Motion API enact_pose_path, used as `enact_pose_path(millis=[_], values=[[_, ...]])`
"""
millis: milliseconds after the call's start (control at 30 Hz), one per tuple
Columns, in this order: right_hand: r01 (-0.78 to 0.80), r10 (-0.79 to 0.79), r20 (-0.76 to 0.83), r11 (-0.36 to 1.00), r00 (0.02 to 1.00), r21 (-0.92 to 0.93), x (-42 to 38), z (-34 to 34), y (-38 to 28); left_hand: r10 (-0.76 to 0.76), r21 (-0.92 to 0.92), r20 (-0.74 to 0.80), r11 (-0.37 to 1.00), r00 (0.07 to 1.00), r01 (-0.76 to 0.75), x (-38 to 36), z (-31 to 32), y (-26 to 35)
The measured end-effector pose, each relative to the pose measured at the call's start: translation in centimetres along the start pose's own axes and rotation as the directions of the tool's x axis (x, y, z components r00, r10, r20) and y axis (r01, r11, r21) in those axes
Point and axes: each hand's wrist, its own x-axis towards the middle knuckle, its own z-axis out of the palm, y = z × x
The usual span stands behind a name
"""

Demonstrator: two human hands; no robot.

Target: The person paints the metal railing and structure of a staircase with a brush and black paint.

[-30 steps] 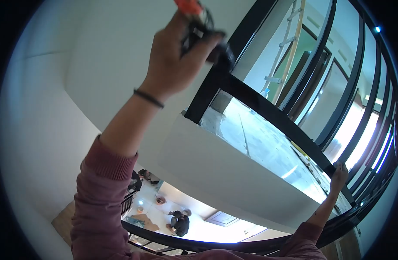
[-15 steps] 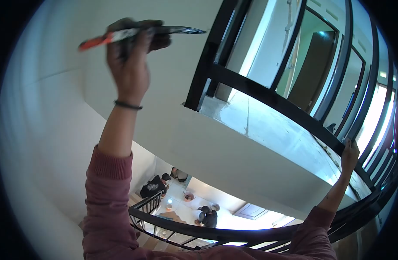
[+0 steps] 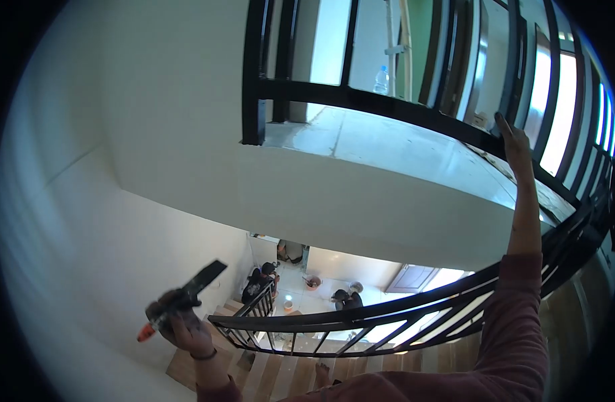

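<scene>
My left hand (image 3: pixel 180 325), dark with stains, is closed around a paintbrush (image 3: pixel 208 273). The brush's wide, black-coated head points up and to the right, and its orange-red handle end sticks out below the fist. It hangs low on the left, in front of the white wall and away from the railings. On the other side, my right hand (image 3: pixel 515 144) grips the black metal railing (image 3: pixel 401 112) at its lower rail, beside an upright bar. Its fingers are partly hidden behind the metal.
A curved black handrail (image 3: pixel 361 311) runs below me beside wooden stairs (image 3: pixel 267 375). On the floor beneath, several people (image 3: pixel 259 281) crouch near a bucket (image 3: pixel 313 283). Behind the upper railing, a plastic bottle (image 3: pixel 381 80) stands on the tiled ledge (image 3: pixel 361 137).
My left hand has dropped with the paintbrush from the upper left to the lower left. My view has shifted, and my right hand still holds the railing.
</scene>
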Motion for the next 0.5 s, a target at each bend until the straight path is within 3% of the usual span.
enact_pose_path(millis=[33, 100, 167, 200, 233, 267, 300, 333, 367, 400, 467, 500], values=[[-0.217, 0.202, 0.138, 0.970, 0.970, 0.109, 0.4, -1.0, -0.5, -0.035, 0.037, -0.047, 0.999, 0.998, 0.037, -1.5, -1.2, 0.3], [-0.551, 0.499, 0.245, 0.794, 0.832, 0.255, 1.4, -2.6, -1.5, -0.124, 0.098, -0.086, 0.986, 0.988, 0.132, -4.2, -3.3, 1.1], [-0.580, 0.622, 0.191, 0.515, 0.759, 0.631, 1.1, -2.3, -1.8, -0.209, 0.156, -0.093, 0.963, 0.974, 0.221, -6.4, -4.9, 1.8], [-0.436, 0.638, 0.169, 0.287, 0.751, 0.853, 0.8, -2.6, -2.1, -0.239, 0.182, -0.106, 0.950, 0.965, 0.255, -7.4, -5.1, 2.3], [-0.442, 0.693, 0.148, 0.268, 0.706, 0.856, 0.2, -4.1, -2.1, -0.254, 0.193, -0.125, 0.942, 0.959, 0.275, -8.4, -5.1, 2.6], [-0.299, 0.671, -0.056, 0.402, 0.739, 0.865, -0.8, -4.4, -2.1, -0.286, 0.179, -0.098, 0.937, 0.953, 0.299, -9.2, -4.2, 2.9], [-0.299, 0.591, -0.239, 0.666, 0.771, 0.683, -2.9, -5.3, -2.7, -0.313, 0.165, -0.074, 0.933, 0.947, 0.321, -10.0, -3.3, 3.2], [-0.315, 0.624, -0.178, 0.594, 0.761, 0.740, -5.5, -5.3, -3.2, -0.337, 0.151, -0.051, 0.928, 0.940, 0.341, -10.7, -2.4, 3.4], [-0.324, 0.439, -0.288, 0.870, 0.851, 0.371, -7.2, -6.0, -6.0, -0.345, 0.115, 0.085, 0.935, 0.935, 0.335, -11.1, -1.2, 3.5], [-0.353, 0.476, -0.101, 0.763, 0.874, 0.542, -8.5, -7.4, -10.6, -0.427, 0.206, 0.109, 0.893, 0.898, 0.400, -11.4, 0.5, 3.7], [-0.270, 0.176, 0.206, 0.566, 0.963, 0.779, -12.2, -8.4, -15.7, -0.413, 0.274, 0.257, 0.898, 0.874, 0.344, -13.3, 1.9, 2.8], [-0.047, 0.030, 0.036, 0.633, 0.999, 0.773, -14.2, -8.6, -18.3, -0.525, 0.259, 0.355, 0.850, 0.773, 0.459, -13.3, 3.7, 3.8]])
